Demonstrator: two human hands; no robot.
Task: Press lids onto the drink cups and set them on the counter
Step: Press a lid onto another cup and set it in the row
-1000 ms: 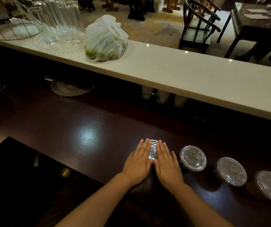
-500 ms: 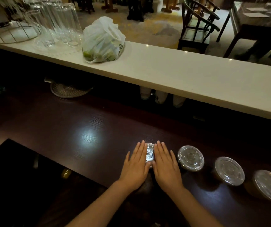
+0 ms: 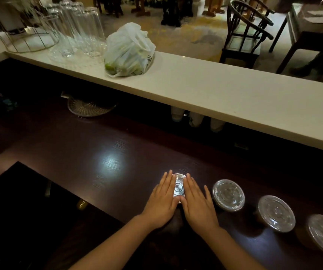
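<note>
Lid point(image 3: 178, 187) on cup, dark counter point(image 3: 102, 152), leftmost of four | left hand point(image 3: 161, 201) and right hand point(image 3: 197, 203) flat on either side of it, fingers point(image 3: 166, 182) extended, gripping nothing | equally near (symmetric) | cup axis vertical, lid up; judged: press straight down.

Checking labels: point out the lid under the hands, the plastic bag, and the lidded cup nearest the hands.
lid under the hands point(image 3: 178, 187), head view, strip showing between both palms
plastic bag point(image 3: 129, 49), head view, middle of its white bulge
nearest lidded cup point(image 3: 228, 194), head view, centre of its clear lid
</note>
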